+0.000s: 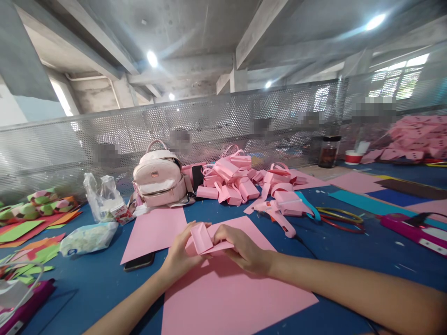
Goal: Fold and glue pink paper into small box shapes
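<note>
The left hand (181, 253) and right hand (244, 249) pinch a folded pink paper piece (202, 239) between them, the left at its left end, the right on its right flap. It is held just above a large pink sheet (226, 298), apparently clear of it. A glue gun (277, 216) lies farther right on the blue table (349, 260).

No legible text, label, brand or number anywhere. Small carton (120, 213) near pink backpack (159, 179) bears print, too blurred to read.
</note>
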The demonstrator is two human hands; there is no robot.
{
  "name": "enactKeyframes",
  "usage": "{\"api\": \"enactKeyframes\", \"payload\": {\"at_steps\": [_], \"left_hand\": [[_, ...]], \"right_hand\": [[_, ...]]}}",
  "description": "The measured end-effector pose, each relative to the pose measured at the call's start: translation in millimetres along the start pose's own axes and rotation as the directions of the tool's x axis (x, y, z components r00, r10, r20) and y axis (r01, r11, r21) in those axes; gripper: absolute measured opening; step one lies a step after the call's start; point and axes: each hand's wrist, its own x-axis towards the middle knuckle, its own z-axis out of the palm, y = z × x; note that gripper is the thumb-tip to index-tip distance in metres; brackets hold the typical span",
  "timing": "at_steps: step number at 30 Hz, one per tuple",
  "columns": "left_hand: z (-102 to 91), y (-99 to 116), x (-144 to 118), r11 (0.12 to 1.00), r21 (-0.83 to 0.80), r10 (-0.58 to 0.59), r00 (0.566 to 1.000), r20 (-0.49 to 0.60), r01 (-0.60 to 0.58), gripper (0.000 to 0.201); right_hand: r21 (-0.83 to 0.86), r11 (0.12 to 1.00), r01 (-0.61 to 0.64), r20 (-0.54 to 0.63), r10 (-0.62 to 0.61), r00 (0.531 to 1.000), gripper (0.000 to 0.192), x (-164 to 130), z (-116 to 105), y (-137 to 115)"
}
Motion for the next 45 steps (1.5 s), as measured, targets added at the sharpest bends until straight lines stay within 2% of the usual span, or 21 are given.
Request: {"api": "enactKeyframes", "payload": {"at_steps": [11,19,30,39,45], "left_hand": [[-0.8,-5,-2,1.000,0.019,0.023,1.000,-0.010,-0.022,0.047],[-0.6,-5,-3,1.000,-0.014,0.005,1.000,-0.017,-0.006,0.048],[-1.4,2,-1,0.999,-0.031,-0.009,0.999,-0.049,0.008,0.043],[0.7,-11,-9,0.997,-0.013,-0.081,0.991,-0.103,0.080,0.051],[1.4,-12,-9,0.996,-0.019,-0.086,0.990,-0.111,0.084,0.052]], "right_hand": [[-0.001,1.000,0.011,0.000,-0.011,1.000,0.043,1,0,-1],[0.001,1.000,0.022,-0.013,-0.022,1.000,0.035,3,-1,-2],[-0.011,1.000,0.013,-0.012,-0.013,1.000,0.036,2,-1,0],[-0.015,1.000,-0.027,-0.008,0.027,1.000,0.033,-2,0,4],[-0.020,0.999,-0.046,-0.018,0.046,0.999,0.032,-3,1,7]]}}
